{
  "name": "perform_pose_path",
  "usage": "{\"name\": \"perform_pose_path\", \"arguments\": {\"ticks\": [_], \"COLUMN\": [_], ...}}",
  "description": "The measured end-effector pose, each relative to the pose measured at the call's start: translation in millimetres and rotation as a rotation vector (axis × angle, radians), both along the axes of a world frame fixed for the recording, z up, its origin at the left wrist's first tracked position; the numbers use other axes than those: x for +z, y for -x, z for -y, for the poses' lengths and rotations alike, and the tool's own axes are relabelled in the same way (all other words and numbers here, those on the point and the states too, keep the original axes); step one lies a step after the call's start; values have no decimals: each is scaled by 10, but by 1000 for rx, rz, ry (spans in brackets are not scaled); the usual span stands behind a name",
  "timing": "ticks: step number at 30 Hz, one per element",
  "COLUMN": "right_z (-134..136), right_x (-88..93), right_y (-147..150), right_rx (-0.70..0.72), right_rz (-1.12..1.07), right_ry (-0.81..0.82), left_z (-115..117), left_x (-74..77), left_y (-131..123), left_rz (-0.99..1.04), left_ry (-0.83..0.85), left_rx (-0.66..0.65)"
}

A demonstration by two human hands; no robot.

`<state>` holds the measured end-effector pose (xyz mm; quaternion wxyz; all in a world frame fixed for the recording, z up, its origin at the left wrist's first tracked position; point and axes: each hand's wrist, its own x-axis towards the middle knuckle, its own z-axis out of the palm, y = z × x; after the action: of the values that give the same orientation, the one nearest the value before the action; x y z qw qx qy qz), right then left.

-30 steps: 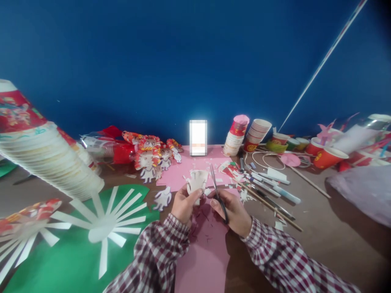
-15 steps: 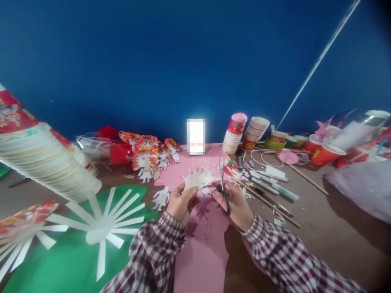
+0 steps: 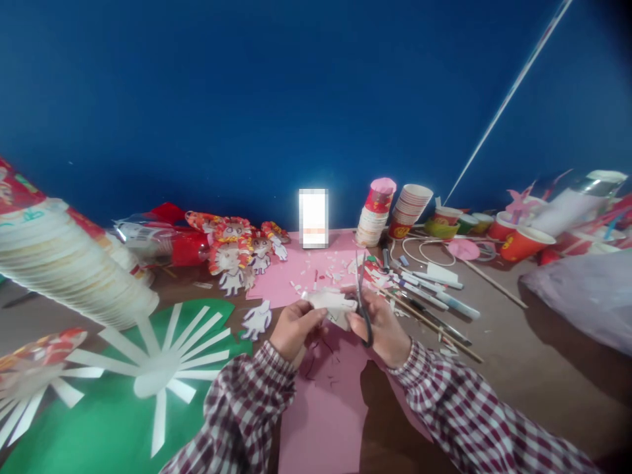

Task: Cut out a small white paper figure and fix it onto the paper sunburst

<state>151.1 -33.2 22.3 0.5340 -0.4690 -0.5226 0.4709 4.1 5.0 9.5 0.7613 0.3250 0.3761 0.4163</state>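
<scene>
Between my hands is a white paper piece [image 3: 332,304] with dark drawn lines. My left hand [image 3: 295,328] pinches its left end between thumb and fingers. My right hand [image 3: 382,326] is closed around black-handled scissors [image 3: 366,316], whose blades point up and away; its thumb and fingertips also touch the paper's right end. Below lies pink paper [image 3: 323,421] with dark pen marks. Just left of my left hand rests a white paper cut-out figure [image 3: 257,320]. White scraps [image 3: 326,270] are scattered beyond the paper.
Stacked paper cups [image 3: 74,257] lean at left, over green paper [image 3: 99,421] with a white strip-cut piece. Coloured paper figures [image 3: 230,253] stand at back left. Pens [image 3: 439,293], a wooden stick [image 3: 429,324] and red cups [image 3: 527,243] lie right. A blurred-out bright phone-like rectangle [image 3: 314,217] stands behind.
The white paper has been turned and lowered, and my right fingers now meet its right end. The scissors stay in my right hand. The view has shifted slightly.
</scene>
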Motion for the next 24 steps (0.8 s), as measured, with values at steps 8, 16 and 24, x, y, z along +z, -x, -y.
{"name": "perform_pose_path", "arguments": {"ticks": [8,16,24], "right_z": [-15,-12,-14], "right_x": [-15,-23,-77], "right_y": [29,37,39], "right_rx": [-67,-119,-97], "right_rz": [-114,-71,-35], "right_ry": [39,37,14], "left_z": [34,20,32], "left_x": [89,26,18], "left_y": [-15,-44,-66], "left_rz": [106,75,58], "left_ry": [14,1,7], "left_rx": [34,73,126]}}
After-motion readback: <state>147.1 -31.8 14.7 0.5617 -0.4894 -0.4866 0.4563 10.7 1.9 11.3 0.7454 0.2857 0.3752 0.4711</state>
